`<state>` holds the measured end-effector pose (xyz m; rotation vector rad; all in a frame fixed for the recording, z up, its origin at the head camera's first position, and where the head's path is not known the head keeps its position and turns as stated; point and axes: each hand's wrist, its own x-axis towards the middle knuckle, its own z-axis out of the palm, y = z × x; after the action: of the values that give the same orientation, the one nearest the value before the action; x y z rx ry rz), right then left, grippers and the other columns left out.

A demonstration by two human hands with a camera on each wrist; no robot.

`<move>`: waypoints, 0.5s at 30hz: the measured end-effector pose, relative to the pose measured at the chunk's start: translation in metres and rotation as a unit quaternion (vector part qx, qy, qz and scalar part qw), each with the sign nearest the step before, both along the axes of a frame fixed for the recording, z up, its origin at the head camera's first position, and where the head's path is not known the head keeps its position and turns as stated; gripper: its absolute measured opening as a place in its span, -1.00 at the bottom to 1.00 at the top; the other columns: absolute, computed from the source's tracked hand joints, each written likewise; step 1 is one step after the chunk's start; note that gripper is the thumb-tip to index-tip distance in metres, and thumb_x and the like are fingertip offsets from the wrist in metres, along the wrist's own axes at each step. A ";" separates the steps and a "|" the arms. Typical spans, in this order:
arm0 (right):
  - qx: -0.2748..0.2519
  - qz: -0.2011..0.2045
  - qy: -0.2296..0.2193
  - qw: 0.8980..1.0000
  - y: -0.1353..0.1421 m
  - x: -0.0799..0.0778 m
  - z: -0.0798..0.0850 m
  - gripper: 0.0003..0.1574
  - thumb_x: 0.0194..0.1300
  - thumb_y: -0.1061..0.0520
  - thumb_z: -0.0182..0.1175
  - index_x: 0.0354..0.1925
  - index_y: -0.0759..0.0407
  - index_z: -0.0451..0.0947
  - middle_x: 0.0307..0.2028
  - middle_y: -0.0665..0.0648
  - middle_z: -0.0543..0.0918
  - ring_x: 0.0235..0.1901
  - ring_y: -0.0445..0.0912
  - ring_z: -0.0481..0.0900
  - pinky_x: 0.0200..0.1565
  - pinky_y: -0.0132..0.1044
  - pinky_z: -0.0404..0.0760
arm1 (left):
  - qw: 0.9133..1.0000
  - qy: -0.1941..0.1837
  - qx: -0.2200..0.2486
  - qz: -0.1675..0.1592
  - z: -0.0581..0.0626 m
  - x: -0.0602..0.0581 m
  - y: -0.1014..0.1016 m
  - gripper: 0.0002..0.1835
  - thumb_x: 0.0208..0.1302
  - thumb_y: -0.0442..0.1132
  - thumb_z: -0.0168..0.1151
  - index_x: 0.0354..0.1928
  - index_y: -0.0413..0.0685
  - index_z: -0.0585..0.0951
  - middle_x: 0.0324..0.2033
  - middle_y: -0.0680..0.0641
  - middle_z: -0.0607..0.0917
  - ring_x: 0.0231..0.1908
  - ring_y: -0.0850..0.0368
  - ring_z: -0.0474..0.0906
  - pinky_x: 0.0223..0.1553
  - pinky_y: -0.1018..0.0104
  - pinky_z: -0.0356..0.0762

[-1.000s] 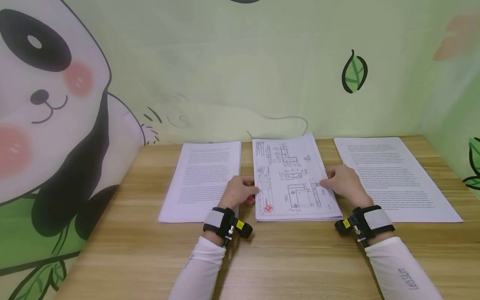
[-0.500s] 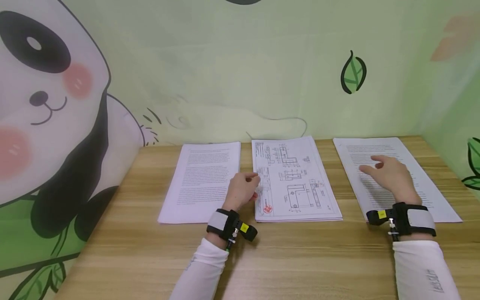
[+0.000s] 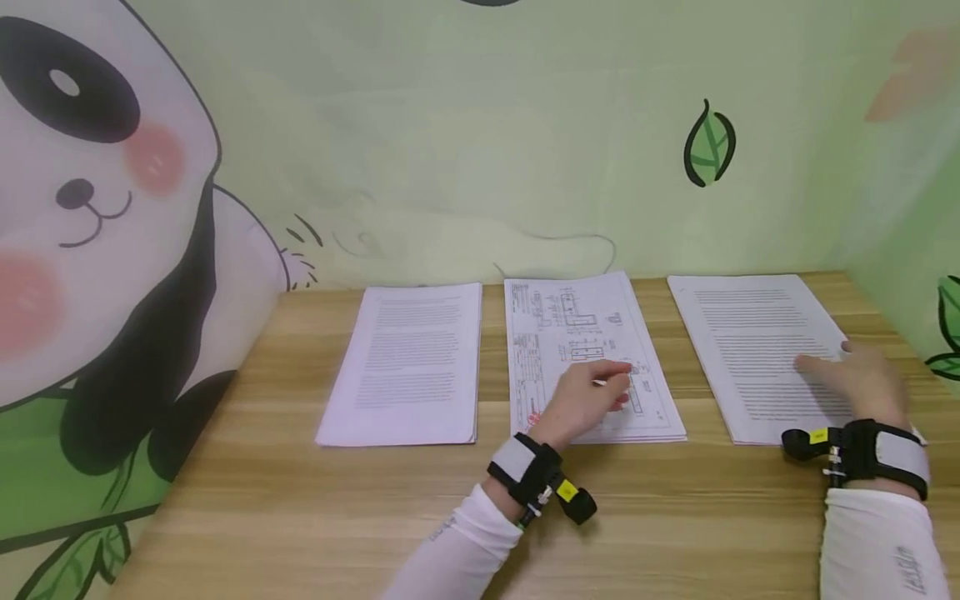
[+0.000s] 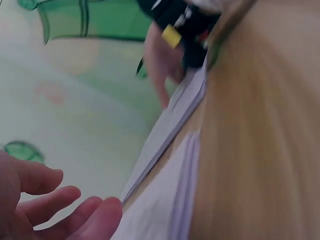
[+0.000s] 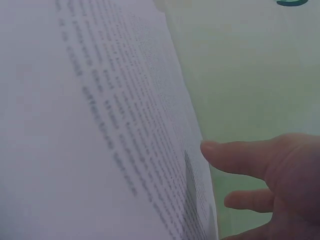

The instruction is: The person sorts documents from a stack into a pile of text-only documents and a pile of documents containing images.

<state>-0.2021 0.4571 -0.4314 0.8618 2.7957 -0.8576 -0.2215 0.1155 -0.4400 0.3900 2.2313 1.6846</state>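
Three stacks of paper lie side by side on the wooden table. My left hand [image 3: 583,403] hovers over the middle stack [image 3: 551,333], whose top sheet carries technical drawings and a red stamp. Its relaxed fingers hold nothing, as the left wrist view shows. At the right edge of the right stack [image 3: 750,333], which is printed with text, is my right hand [image 3: 870,383]. In the right wrist view its thumb and fingers are spread, with nothing between them; whether they touch the paper I cannot tell. Part of the middle drawing is hidden behind my left hand.
On the left side lies another stack of printed text [image 3: 405,367]. Bare wooden table [image 3: 300,517] shows in front of the stacks. Behind them rises a pale green backdrop [image 3: 450,150] with a panda and leaves.
My right hand has let go of the middle stack's right edge and moved right to the far edge of the right stack. My left hand has left the middle stack's left edge and moved right over it.
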 end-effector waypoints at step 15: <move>0.024 0.020 -0.001 1.000 0.001 0.003 -0.001 0.07 0.26 -0.29 -0.10 0.32 0.55 -0.02 0.21 0.74 0.10 0.10 0.58 0.11 -0.02 0.35 0.26 | 0.976 -0.168 0.135 -0.032 -0.009 0.024 0.098 -0.42 0.20 -0.18 0.17 0.28 -0.10 0.35 -0.11 -0.06 0.64 -0.24 0.16 0.57 -0.09 0.22 0.56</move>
<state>-0.1991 0.4581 -0.4326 0.8092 2.8331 -0.7868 -0.1977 0.2140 -0.4491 0.2162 1.7400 1.8665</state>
